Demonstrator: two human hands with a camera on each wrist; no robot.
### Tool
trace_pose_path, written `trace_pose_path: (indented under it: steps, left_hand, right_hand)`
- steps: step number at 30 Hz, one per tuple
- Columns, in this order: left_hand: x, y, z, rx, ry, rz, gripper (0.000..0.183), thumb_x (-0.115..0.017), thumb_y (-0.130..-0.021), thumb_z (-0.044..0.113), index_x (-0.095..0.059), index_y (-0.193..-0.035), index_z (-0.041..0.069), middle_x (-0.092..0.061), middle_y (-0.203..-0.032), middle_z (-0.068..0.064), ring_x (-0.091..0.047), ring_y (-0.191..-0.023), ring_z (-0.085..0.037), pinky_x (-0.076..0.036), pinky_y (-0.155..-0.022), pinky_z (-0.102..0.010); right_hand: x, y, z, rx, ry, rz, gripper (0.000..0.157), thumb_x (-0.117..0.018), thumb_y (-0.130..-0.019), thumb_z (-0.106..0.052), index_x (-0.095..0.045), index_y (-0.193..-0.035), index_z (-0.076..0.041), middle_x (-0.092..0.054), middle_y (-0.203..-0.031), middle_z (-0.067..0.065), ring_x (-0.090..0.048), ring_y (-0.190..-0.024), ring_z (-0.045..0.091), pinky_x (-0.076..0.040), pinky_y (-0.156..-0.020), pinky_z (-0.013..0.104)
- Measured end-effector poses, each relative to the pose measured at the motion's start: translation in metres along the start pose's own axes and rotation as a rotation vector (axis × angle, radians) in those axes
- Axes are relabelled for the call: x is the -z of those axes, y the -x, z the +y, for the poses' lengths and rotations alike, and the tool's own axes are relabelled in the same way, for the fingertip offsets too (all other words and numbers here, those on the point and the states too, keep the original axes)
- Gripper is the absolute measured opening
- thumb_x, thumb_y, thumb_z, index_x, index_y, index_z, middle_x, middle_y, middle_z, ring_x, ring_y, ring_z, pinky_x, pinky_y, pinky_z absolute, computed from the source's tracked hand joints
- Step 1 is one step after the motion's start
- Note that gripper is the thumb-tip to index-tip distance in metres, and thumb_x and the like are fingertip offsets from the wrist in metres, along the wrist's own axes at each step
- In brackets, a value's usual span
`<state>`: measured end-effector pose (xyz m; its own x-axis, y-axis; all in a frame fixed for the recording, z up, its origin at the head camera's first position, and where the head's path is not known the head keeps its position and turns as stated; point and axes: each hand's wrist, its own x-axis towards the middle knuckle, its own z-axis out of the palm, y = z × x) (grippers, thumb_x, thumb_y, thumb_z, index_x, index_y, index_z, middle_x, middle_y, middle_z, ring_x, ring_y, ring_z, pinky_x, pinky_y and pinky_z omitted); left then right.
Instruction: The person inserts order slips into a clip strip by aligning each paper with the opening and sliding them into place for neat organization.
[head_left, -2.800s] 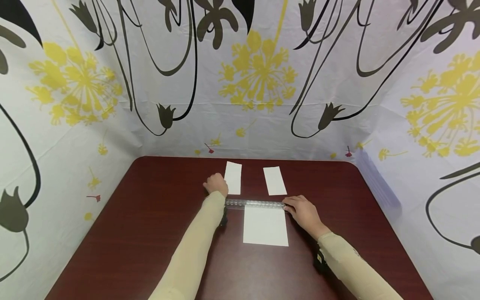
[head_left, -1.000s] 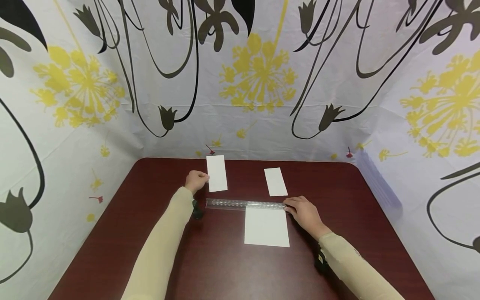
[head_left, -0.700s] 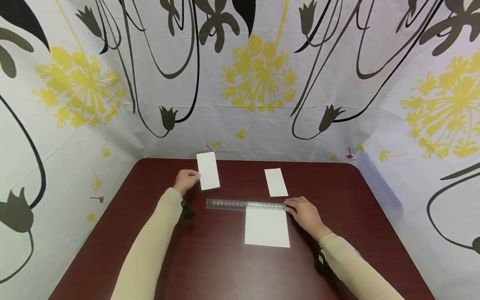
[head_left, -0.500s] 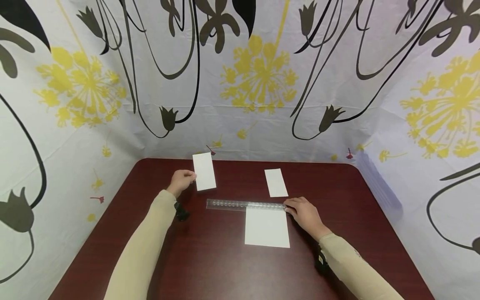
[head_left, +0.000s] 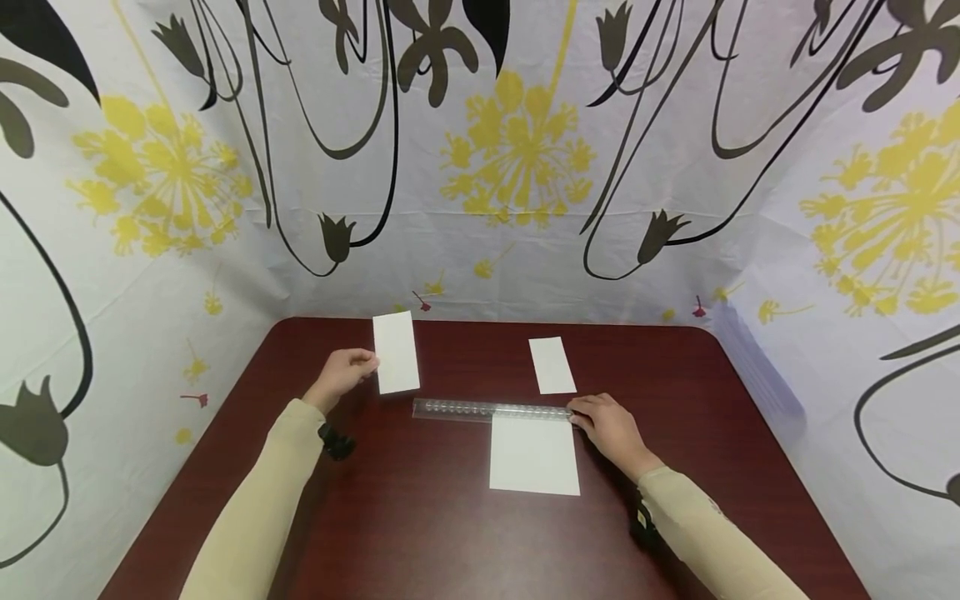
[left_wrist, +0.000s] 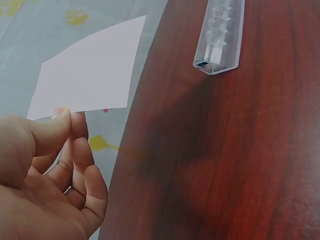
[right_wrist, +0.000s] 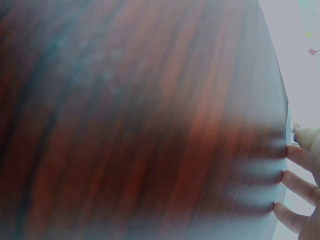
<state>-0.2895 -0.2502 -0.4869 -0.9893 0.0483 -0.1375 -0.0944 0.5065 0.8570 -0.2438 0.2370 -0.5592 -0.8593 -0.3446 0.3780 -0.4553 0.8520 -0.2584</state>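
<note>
My left hand (head_left: 343,373) pinches a small white paper piece (head_left: 396,353) by its left edge. In the left wrist view, thumb and forefinger meet on the edge of this paper (left_wrist: 90,70), which is raised and slightly bowed; the other fingers curl loosely below. A clear plastic ruler (head_left: 453,408) lies across the top of a larger white paper sheet (head_left: 534,454). My right hand (head_left: 609,429) grips the ruler's right end. In the right wrist view, several fingertips (right_wrist: 290,177) rest at the table surface, with the thumb beyond them.
Another white paper piece (head_left: 552,365) lies behind the ruler on the dark red-brown table (head_left: 420,517). A patterned white cloth (head_left: 495,283) hangs around the table's back and sides. Toward the right corner, a translucent upright object (head_left: 757,367) stands by the table's edge.
My left hand has left the ruler's left end and drawn the left paper piece leftward, lifting it, then a little nearer. The right hand, ruler and larger sheet have stayed in place.
</note>
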Motion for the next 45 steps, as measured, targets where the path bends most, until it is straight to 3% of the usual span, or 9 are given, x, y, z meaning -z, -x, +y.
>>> trace_pose_path:
  steps: [7, 18, 24, 31, 36, 45]
  left_hand:
    - [0.004, 0.018, -0.006, 0.002, -0.007, -0.041, 0.042, -0.058, -0.1, 0.027, -0.059, -0.13, -0.003, -0.062, -0.128, -0.024, -0.059, -0.118, -0.038, -0.048, -0.104, -0.053]
    - [0.009, 0.045, -0.007, 0.007, -0.061, -0.068, 0.04, -0.062, -0.098, 0.027, -0.063, -0.123, -0.005, -0.07, -0.113, -0.021, -0.062, -0.108, -0.037, -0.05, -0.097, -0.052]
    - [0.007, 0.055, -0.013, 0.046, -0.099, -0.096, 0.039, -0.064, -0.097, 0.027, -0.065, -0.12, -0.003, -0.071, -0.108, -0.017, -0.064, -0.105, -0.031, -0.05, -0.096, -0.051]
    - [0.002, 0.067, -0.026, 0.053, -0.142, -0.083, 0.033, -0.067, -0.094, 0.024, -0.07, -0.112, -0.003, -0.071, -0.11, -0.017, -0.064, -0.096, -0.023, -0.053, -0.085, -0.039]
    - [-0.001, 0.074, -0.032, 0.083, -0.161, -0.075, 0.025, -0.07, -0.092, 0.021, -0.074, -0.102, -0.001, -0.073, -0.1, -0.011, -0.06, -0.086, -0.016, -0.048, -0.075, -0.029]
    - [-0.004, 0.083, -0.035, 0.117, -0.166, -0.086, 0.022, -0.071, -0.09, 0.018, -0.075, -0.095, -0.002, -0.071, -0.087, -0.006, -0.058, -0.079, -0.015, -0.047, -0.07, -0.029]
  right_hand:
    - [0.002, 0.0, 0.0, -0.014, -0.003, -0.039, 0.023, -0.07, -0.092, -0.022, -0.074, -0.114, -0.016, -0.074, -0.113, 0.003, -0.065, -0.106, 0.024, -0.057, -0.084, 0.044]
    - [0.004, 0.0, -0.002, -0.015, -0.013, -0.033, 0.022, -0.07, -0.092, -0.021, -0.074, -0.113, -0.016, -0.074, -0.113, 0.003, -0.065, -0.105, 0.023, -0.057, -0.083, 0.044]
    - [0.004, 0.0, -0.003, -0.013, -0.024, -0.033, 0.022, -0.071, -0.091, -0.02, -0.074, -0.113, -0.016, -0.074, -0.113, 0.003, -0.065, -0.105, 0.023, -0.057, -0.082, 0.044]
    - [0.004, 0.0, -0.001, -0.011, -0.007, -0.032, 0.024, -0.07, -0.092, -0.021, -0.074, -0.114, -0.015, -0.074, -0.113, 0.003, -0.065, -0.106, 0.024, -0.057, -0.083, 0.044]
    - [0.003, 0.0, 0.0, -0.004, -0.006, -0.029, 0.024, -0.07, -0.092, -0.022, -0.074, -0.114, -0.015, -0.074, -0.113, 0.003, -0.065, -0.107, 0.024, -0.057, -0.083, 0.044]
    - [0.002, -0.001, 0.0, -0.002, -0.005, -0.028, 0.025, -0.07, -0.092, -0.022, -0.074, -0.115, -0.015, -0.074, -0.114, 0.003, -0.065, -0.107, 0.024, -0.057, -0.084, 0.044]
